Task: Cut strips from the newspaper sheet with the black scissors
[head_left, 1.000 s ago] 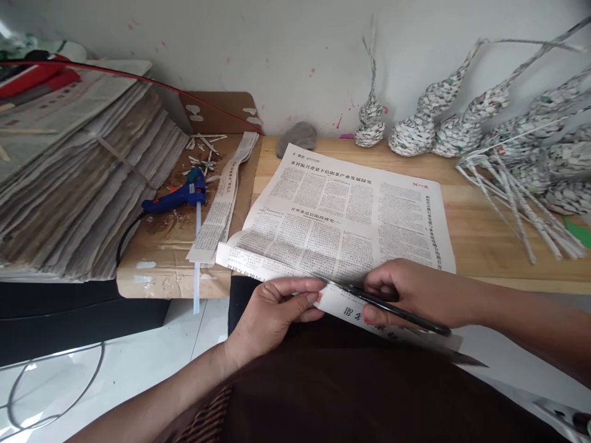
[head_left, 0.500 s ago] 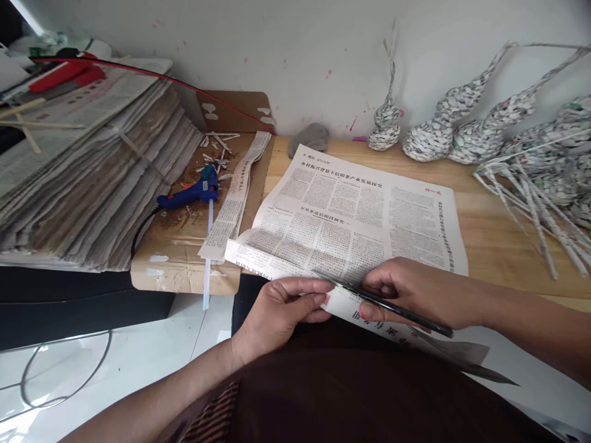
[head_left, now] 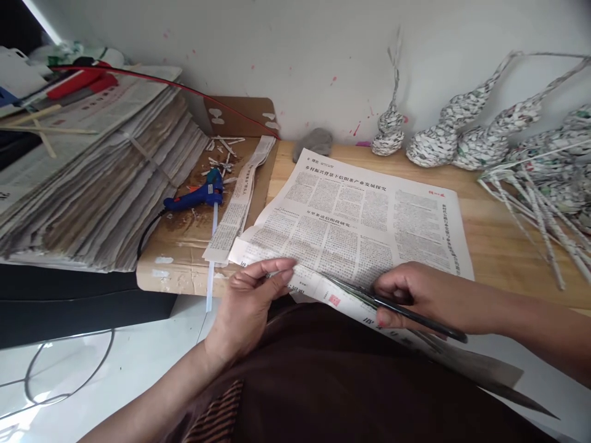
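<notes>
A printed newspaper sheet [head_left: 341, 215] lies over the table's front edge, its near side folded up into a narrow flap. My left hand [head_left: 252, 301] pinches that folded edge between thumb and fingers, left of the middle. In my right hand [head_left: 415, 301] is a slim black-handled knife [head_left: 429, 321], its thin blade lying along the fold and pointing left. The blade tip is partly lost against the paper. To the right of the blade, a strip of paper hangs below my right hand toward my lap.
At left a tall newspaper stack [head_left: 115, 184] stands beside a blue glue gun [head_left: 196, 197] on cardboard [head_left: 180, 271]. Cut newspaper strips [head_left: 237, 203] lie near it. Behind are a grey stone [head_left: 314, 144] and woven paper gourds [head_left: 434, 141]; rolled paper sticks [head_left: 545, 227] lie right.
My left hand has slid left along the folded edge, away from the blade. The knife and right hand shift slightly right in view, as does the whole scene.
</notes>
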The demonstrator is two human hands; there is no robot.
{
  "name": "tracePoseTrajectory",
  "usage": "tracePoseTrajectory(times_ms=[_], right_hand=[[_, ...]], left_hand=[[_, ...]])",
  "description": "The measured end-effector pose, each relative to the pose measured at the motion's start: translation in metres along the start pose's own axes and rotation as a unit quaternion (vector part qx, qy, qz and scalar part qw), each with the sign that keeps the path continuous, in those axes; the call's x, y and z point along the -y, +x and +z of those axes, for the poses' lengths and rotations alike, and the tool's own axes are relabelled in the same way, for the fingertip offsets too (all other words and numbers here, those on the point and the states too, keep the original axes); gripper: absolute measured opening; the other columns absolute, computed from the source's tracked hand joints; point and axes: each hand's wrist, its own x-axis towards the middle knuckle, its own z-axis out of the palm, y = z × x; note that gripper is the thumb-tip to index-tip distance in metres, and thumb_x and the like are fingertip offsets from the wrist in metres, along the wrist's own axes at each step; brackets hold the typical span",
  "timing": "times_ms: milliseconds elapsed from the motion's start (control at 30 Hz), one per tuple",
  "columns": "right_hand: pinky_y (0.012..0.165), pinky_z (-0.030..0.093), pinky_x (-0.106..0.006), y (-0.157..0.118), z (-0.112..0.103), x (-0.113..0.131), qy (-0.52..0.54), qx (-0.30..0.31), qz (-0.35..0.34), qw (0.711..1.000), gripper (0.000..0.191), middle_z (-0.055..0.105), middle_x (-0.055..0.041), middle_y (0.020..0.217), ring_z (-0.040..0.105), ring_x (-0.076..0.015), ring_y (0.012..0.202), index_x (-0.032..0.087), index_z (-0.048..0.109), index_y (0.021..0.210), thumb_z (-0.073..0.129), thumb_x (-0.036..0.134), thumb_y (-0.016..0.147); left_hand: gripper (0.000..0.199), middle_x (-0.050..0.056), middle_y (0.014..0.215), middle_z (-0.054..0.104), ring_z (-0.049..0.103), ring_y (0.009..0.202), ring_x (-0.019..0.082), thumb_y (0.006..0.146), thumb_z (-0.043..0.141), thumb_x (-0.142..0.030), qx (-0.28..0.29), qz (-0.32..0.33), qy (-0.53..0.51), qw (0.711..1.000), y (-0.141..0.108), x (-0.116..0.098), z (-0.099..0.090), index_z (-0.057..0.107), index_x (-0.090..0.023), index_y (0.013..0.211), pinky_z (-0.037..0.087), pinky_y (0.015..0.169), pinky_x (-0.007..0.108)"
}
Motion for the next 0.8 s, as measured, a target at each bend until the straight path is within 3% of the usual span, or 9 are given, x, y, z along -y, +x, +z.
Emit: tracePoseTrajectory(times_ms=[133,300,500,800], right_hand=[[0.052,0.026,-0.024,0.005,0.001,0.012,-0.005,0.004,-0.021,1.0,0.038,0.039,0.0054,0.063,0.032,-0.0101,0.059,0.02,0.047,0.07,0.068,0.046,0.087],[0.051,0.027,-0.023,0.014,0.001,0.02,0.022,0.017,-0.044,0.999,0.035,0.041,0.0047,0.065,0.033,-0.01,0.059,0.019,0.051,0.073,0.067,0.046,0.088],[0.05,0.026,-0.023,0.014,0.001,0.018,0.012,0.007,-0.04,0.999,0.042,0.035,0.0057,0.063,0.028,-0.0096,0.058,0.02,0.044,0.068,0.067,0.048,0.088],[0.045,0.027,-0.021,0.011,0.001,0.032,0.034,0.002,-0.001,0.999,0.043,0.047,0.0047,0.058,0.039,-0.0083,0.05,0.019,0.053,0.069,0.07,0.055,0.085]], left_hand=[[0.016,0.0,0.089,0.077,0.07,0.081,0.01,0.071,0.087,-0.025,0.016,-0.035,-0.002,0.999,0.001,0.001,-0.003,0.08,-0.021,0.084,0.061,0.074,0.018],[0.015,0.0,0.091,0.076,0.07,0.083,0.011,0.071,0.087,-0.026,0.013,-0.027,0.0,1.0,0.0,0.003,-0.004,0.08,-0.02,0.082,0.063,0.071,0.019],[0.016,0.0,0.09,0.074,0.069,0.079,0.012,0.07,0.087,-0.026,0.021,-0.028,-0.006,0.999,0.001,0.001,-0.006,0.079,-0.019,0.082,0.065,0.067,0.022],[0.016,-0.001,0.089,0.073,0.068,0.078,0.01,0.071,0.087,-0.027,0.028,-0.031,-0.007,0.999,0.004,-0.001,-0.007,0.078,-0.019,0.082,0.065,0.067,0.021]])
